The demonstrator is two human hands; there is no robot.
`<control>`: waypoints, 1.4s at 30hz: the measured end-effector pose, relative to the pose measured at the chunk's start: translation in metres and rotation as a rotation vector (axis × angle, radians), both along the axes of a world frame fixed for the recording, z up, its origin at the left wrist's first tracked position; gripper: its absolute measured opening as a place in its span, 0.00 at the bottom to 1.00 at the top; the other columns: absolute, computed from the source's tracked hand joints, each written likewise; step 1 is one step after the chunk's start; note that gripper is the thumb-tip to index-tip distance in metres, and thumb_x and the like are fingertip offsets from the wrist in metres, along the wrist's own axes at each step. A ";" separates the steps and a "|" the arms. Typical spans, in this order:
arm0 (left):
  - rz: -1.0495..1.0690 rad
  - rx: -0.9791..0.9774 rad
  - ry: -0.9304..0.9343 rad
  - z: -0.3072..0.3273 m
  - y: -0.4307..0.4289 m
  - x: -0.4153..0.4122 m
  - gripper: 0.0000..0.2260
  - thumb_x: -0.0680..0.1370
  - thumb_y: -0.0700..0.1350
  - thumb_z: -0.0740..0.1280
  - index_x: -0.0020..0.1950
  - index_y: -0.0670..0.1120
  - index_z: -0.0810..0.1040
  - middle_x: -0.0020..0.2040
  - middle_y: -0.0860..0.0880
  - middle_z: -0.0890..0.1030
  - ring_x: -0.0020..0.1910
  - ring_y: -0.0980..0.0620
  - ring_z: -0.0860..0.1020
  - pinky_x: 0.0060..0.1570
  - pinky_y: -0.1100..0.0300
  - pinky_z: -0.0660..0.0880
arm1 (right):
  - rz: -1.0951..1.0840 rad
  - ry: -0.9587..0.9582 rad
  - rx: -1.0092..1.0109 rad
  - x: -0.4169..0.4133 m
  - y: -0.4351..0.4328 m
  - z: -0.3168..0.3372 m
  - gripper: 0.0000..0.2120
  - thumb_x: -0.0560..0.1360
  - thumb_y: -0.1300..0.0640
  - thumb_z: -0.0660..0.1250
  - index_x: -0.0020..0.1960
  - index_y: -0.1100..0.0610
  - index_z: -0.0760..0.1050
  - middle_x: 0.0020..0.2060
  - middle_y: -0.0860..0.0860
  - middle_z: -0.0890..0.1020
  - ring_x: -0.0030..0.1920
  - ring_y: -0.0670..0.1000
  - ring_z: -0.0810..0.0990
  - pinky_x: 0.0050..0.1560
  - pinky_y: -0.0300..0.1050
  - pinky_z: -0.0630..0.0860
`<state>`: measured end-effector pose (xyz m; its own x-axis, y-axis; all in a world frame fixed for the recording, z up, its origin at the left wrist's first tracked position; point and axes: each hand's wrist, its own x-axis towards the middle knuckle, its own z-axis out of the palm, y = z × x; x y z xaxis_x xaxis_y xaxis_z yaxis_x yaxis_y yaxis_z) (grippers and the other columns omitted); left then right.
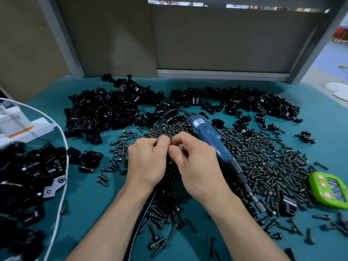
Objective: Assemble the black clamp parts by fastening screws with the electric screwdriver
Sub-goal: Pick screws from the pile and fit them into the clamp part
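- Left hand (146, 161) and right hand (192, 166) meet fingertip to fingertip above the middle of the table (94, 194), over the loose screws (263, 157).
- Both hands have curled fingers, and the thumbs and forefingers are drawn together as in a pinch. Whatever they hold is hidden behind the knuckles, so it cannot be told whether either hand has a part or a screw.
- Electric screwdriver (211, 136): it lies unheld on the screws just beside the right hand, bit end toward the person. Its cable (143, 213) loops behind the hands and runs off the near edge.
- Black clamp parts (105, 108): they are heaped along the far side of the table. More lie in a white-rimmed bin (63, 166) at the left.
- A green timer (331, 189) sits at the right edge.
- Step in hand, as judged: hand fitting, probably starting a screw into a clamp part before driving.
- Next move calls for the left hand to steady the piece while the right hand takes up the screwdriver and seats its bit squarely on the screw head.
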<state>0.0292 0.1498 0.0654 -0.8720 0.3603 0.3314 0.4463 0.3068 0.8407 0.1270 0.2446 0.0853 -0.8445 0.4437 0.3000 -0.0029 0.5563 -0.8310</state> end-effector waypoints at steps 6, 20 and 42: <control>0.022 0.095 -0.001 -0.002 -0.001 0.006 0.26 0.78 0.62 0.58 0.27 0.45 0.70 0.20 0.54 0.67 0.22 0.56 0.66 0.24 0.63 0.63 | -0.076 0.002 0.100 -0.006 -0.011 -0.004 0.20 0.85 0.49 0.62 0.35 0.49 0.64 0.26 0.44 0.69 0.29 0.47 0.66 0.30 0.39 0.61; -0.376 0.454 -0.489 0.006 0.000 0.002 0.15 0.71 0.47 0.67 0.54 0.47 0.88 0.39 0.35 0.82 0.29 0.48 0.77 0.26 0.58 0.72 | 0.061 0.018 0.031 0.006 0.024 0.003 0.09 0.82 0.57 0.67 0.46 0.46 0.74 0.32 0.45 0.79 0.33 0.51 0.74 0.37 0.49 0.73; -0.439 0.377 -0.648 0.010 0.004 0.008 0.24 0.88 0.54 0.56 0.49 0.46 0.89 0.45 0.39 0.88 0.38 0.46 0.86 0.38 0.55 0.84 | -0.055 0.087 0.007 0.008 0.023 0.005 0.09 0.83 0.58 0.67 0.44 0.51 0.76 0.32 0.46 0.79 0.34 0.43 0.81 0.34 0.28 0.74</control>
<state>0.0372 0.1535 0.0750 -0.7379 0.6747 -0.0175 -0.1433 -0.1313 0.9809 0.1352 0.2680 0.0899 -0.7896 0.4865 0.3740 -0.0439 0.5631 -0.8252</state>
